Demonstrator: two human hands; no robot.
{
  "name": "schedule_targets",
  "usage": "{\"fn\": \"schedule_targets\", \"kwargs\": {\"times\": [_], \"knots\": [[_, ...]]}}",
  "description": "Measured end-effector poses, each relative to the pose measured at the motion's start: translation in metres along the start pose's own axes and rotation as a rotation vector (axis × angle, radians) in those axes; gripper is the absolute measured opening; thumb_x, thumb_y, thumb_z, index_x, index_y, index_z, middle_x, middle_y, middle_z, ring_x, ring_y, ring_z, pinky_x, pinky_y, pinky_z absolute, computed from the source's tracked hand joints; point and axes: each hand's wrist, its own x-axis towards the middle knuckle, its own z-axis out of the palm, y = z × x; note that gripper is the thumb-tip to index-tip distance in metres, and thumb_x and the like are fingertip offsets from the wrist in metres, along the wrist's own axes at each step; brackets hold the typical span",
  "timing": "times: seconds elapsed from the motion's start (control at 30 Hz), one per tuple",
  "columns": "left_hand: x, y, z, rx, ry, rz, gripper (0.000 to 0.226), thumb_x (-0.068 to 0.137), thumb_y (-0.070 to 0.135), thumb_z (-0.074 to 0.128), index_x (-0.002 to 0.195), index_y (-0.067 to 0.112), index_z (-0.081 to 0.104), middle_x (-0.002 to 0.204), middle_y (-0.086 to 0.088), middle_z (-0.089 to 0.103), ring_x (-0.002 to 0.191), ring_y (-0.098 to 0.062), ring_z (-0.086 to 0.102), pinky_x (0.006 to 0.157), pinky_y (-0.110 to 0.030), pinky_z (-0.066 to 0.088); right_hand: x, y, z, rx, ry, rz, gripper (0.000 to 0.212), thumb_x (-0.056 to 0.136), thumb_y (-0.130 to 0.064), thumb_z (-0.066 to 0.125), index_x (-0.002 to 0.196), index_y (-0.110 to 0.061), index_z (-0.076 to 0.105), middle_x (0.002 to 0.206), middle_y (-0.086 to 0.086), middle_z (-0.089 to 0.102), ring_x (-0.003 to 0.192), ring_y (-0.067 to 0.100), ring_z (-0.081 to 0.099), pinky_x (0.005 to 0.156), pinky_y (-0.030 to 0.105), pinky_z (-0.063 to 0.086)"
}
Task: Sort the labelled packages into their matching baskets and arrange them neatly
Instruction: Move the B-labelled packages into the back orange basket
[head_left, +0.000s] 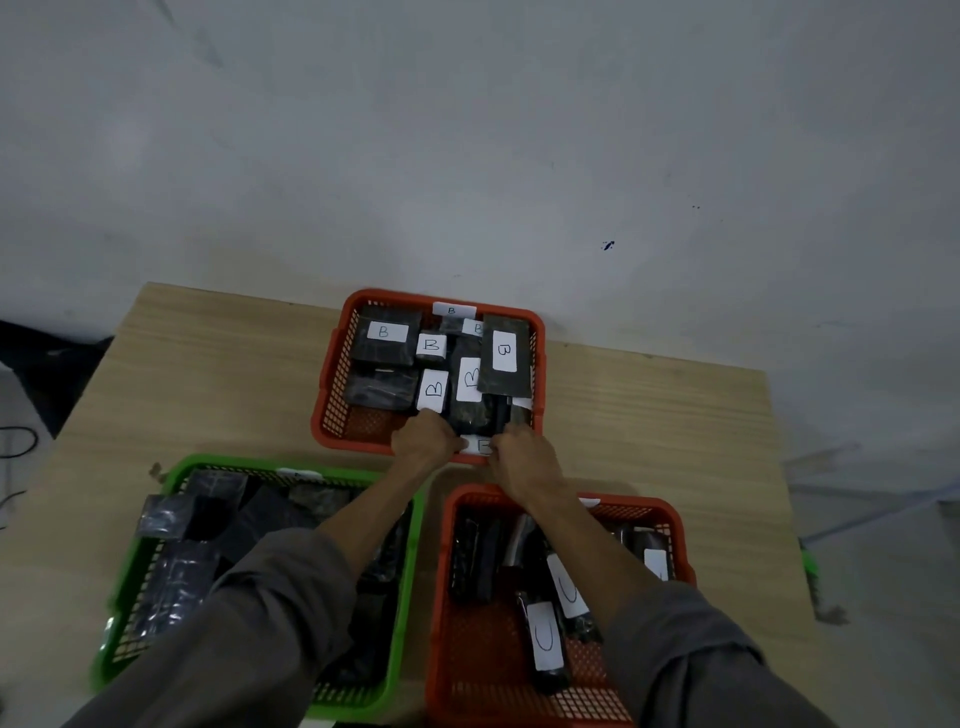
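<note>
The far orange basket (332, 384) carries a B tag and holds several dark packages with white B labels. Both my hands reach into its near edge. My left hand (423, 436) and my right hand (519, 452) grip a dark package (475, 415) from either side; its lower part is hidden behind my fingers. A white B label (480, 446) shows between my hands on the basket's near rim. The near orange basket (447, 623) holds dark packages with C labels (544, 635). The green basket (405, 571) at the left holds dark packages whose labels do not show.
All three baskets stand on a light wooden table (208, 374) against a grey wall. The table's right edge (779, 493) drops to a grey floor. Black cables (18, 441) lie on the floor at the far left.
</note>
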Motion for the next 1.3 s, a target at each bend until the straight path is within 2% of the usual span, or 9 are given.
{"fn": "schedule_targets", "kwargs": {"times": [0.17, 0.37, 0.53, 0.7, 0.87, 1.07, 1.17, 1.23, 1.3], "knots": [[-0.004, 0.008, 0.012, -0.018, 0.011, 0.073, 0.02, 0.085, 0.037, 0.073, 0.1, 0.024, 0.078, 0.112, 0.0, 0.074, 0.105, -0.018, 0.066, 0.103, -0.039, 0.046, -0.007, 0.011, -0.001, -0.094, 0.016, 0.005, 0.018, 0.091, -0.016, 0.056, 0.097, -0.009, 0.072, 0.108, 0.01, 0.065, 0.106, 0.028, 0.057, 0.088, 0.038, 0.042], [-0.007, 0.011, 0.019, -0.072, 0.015, 0.081, 0.019, 0.087, 0.033, 0.071, 0.102, 0.023, 0.078, 0.109, 0.0, 0.075, 0.099, -0.018, 0.069, 0.096, -0.035, 0.052, -0.012, 0.019, -0.005, -0.143, -0.009, 0.032, 0.019, 0.091, -0.011, 0.052, 0.088, -0.016, 0.07, 0.1, 0.006, 0.068, 0.105, 0.025, 0.054, 0.095, 0.041, 0.033], [-0.012, 0.008, 0.018, -0.027, 0.018, 0.113, 0.021, 0.091, 0.036, 0.065, 0.106, 0.025, 0.077, 0.107, 0.002, 0.075, 0.095, -0.015, 0.069, 0.094, -0.036, 0.053, -0.017, 0.024, -0.003, -0.099, -0.033, 0.005, 0.026, 0.09, -0.01, 0.049, 0.102, -0.018, 0.071, 0.106, 0.005, 0.067, 0.11, 0.025, 0.052, 0.097, 0.042, 0.03], [-0.019, 0.008, 0.013, 0.107, 0.059, 0.168, 0.023, 0.094, 0.037, 0.06, 0.106, 0.024, 0.074, 0.105, 0.0, 0.074, 0.096, -0.017, 0.069, 0.095, -0.039, 0.052, -0.024, 0.036, -0.004, 0.043, 0.115, 0.088, 0.033, 0.088, -0.005, 0.054, 0.116, -0.016, 0.067, 0.117, 0.004, 0.065, 0.111, 0.025, 0.051, 0.092, 0.038, 0.036], [-0.029, 0.003, 0.011, 0.171, 0.15, 0.222, 0.022, 0.095, 0.036, 0.058, 0.103, 0.022, 0.074, 0.102, -0.001, 0.075, 0.092, -0.018, 0.069, 0.094, -0.039, 0.052, -0.031, 0.039, -0.004, 0.063, 0.156, 0.143, 0.035, 0.09, -0.002, 0.051, 0.119, -0.015, 0.066, 0.12, 0.005, 0.065, 0.112, 0.026, 0.051, 0.091, 0.041, 0.04], [-0.045, 0.008, 0.015, 0.01, 0.16, 0.33, 0.019, 0.094, 0.033, 0.061, 0.1, 0.02, 0.074, 0.099, 0.0, 0.076, 0.089, -0.017, 0.071, 0.084, -0.036, 0.058, -0.054, 0.031, 0.009, 0.142, 0.183, 0.052, 0.029, 0.094, -0.011, 0.053, 0.119, -0.013, 0.067, 0.115, 0.005, 0.064, 0.107, 0.024, 0.053, 0.092, 0.038, 0.041], [-0.054, 0.008, 0.021, -0.06, 0.135, 0.367, 0.015, 0.093, 0.033, 0.063, 0.095, 0.021, 0.072, 0.097, 0.002, 0.075, 0.087, -0.014, 0.07, 0.082, -0.037, 0.059, -0.076, 0.026, 0.021, 0.229, 0.225, -0.06, 0.019, 0.088, -0.014, 0.061, 0.104, -0.009, 0.07, 0.105, 0.006, 0.065, 0.094, 0.022, 0.058, 0.084, 0.036, 0.049], [-0.062, 0.002, 0.027, -0.075, 0.139, 0.394, 0.014, 0.092, 0.032, 0.063, 0.093, 0.02, 0.071, 0.095, 0.001, 0.075, 0.086, -0.014, 0.069, 0.08, -0.036, 0.058, -0.093, 0.023, 0.032, 0.283, 0.18, -0.095, 0.015, 0.082, -0.021, 0.064, 0.09, -0.01, 0.071, 0.096, 0.005, 0.067, 0.084, 0.022, 0.062, 0.074, 0.033, 0.052], [-0.072, -0.008, 0.033, -0.082, 0.137, 0.401, 0.016, 0.093, 0.032, 0.063, 0.096, 0.019, 0.071, 0.097, 0.001, 0.074, 0.089, -0.013, 0.068, 0.082, -0.033, 0.057, -0.107, 0.019, 0.044, 0.258, 0.066, -0.075, 0.028, 0.081, -0.039, 0.064, 0.094, -0.015, 0.071, 0.098, 0.002, 0.068, 0.087, 0.02, 0.064, 0.075, 0.033, 0.053]]}}
